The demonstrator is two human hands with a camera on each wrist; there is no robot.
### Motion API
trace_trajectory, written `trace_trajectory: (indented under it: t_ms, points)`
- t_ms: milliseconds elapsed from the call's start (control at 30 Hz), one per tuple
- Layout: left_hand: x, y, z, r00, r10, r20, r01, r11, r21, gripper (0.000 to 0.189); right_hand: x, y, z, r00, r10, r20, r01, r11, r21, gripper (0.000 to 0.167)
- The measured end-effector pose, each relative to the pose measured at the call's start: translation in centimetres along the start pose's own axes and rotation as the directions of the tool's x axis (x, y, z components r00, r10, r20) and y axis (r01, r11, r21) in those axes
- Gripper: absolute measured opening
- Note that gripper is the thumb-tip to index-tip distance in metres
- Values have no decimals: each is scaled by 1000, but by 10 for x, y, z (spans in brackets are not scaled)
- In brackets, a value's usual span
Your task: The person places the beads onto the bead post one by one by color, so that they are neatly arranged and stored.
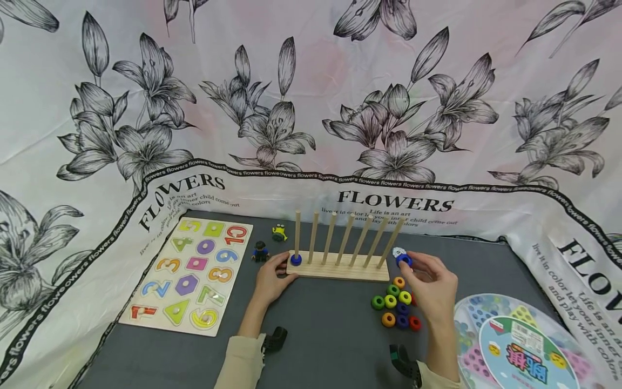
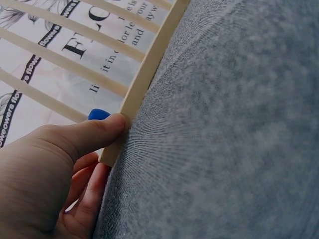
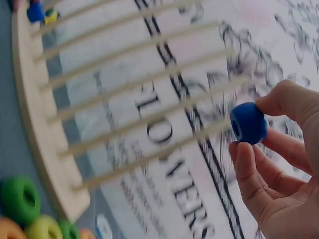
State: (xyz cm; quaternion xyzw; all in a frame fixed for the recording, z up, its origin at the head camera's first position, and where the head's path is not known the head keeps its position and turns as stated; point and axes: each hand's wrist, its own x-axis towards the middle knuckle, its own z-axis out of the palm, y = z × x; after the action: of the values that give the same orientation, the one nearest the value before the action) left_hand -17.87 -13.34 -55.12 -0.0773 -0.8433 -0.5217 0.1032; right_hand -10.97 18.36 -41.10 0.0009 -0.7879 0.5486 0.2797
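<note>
My left hand [image 1: 269,282] grips the left end of a wooden peg stand [image 1: 340,273], thumb on its front edge and fingers behind. The stand has a row of several upright pegs. A blue bead [image 1: 296,261] sits at the bottom of the leftmost peg, partly hidden by the thumb in the left wrist view. Thumb and fingertips of my right hand [image 1: 432,283] pinch another blue bead [image 3: 249,123], its hole showing. In the head view that hand is just right of the stand's right end. Loose beads [image 1: 390,301] in green, yellow, orange, red and blue lie below it.
A number and shape puzzle board [image 1: 193,249] lies at the left. Between it and the stand are a small dark figure [image 1: 260,252] and a yellow-green toy [image 1: 279,233]. A small white-and-blue piece [image 1: 398,252] lies beyond the right hand. A round game box [image 1: 500,340] is at right.
</note>
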Motion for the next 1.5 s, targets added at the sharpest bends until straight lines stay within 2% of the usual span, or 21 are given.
trace_trajectory:
  t_ms: [233, 367, 467, 600, 667, 767, 867, 1000, 1233, 1500]
  points:
    - [-2, -1, 1, 1000, -27, 1, 27, 1000, -2, 61, 9, -40, 32, 990, -122, 67, 113, 986, 125, 20]
    - [-1, 0, 2, 1000, -23, 0, 23, 1000, 6, 61, 13, -60, 51, 987, -130, 88, 116, 982, 151, 21]
    - [-1, 0, 2, 1000, -13, -4, 13, 1000, 8, 61, 17, -62, 68, 985, -132, 114, 110, 977, 184, 22]
    - [-2, -3, 2, 998, 59, -25, -59, 998, -4, 59, 24, -58, 96, 971, -197, 138, 166, 964, 207, 22]
    - [-2, -3, 1, 994, 105, -43, -105, 994, -1, 58, 27, -60, 109, 957, -242, 158, 207, 956, 209, 22]
    - [-2, -4, 1, 991, 121, -50, -121, 993, -8, 57, 30, -66, 128, 936, -297, 187, 262, 946, 192, 22]
    - [-1, -4, 1, 997, 70, -31, -71, 997, -13, 58, 30, -71, 144, 924, -324, 205, 292, 941, 172, 25]
    - [-1, -4, 1, 1000, 16, -6, -16, 1000, 2, 59, 29, -77, 160, 925, -338, 173, 319, 939, 127, 27]
    - [0, -3, 1, 1000, 16, -7, -16, 1000, 2, 59, 29, -83, 177, 918, -374, 134, 380, 925, -17, 24]
    - [0, -3, 1, 1000, -14, -2, 14, 1000, -8, 58, 24, -93, 183, 929, -350, 121, 361, 929, -85, 22]
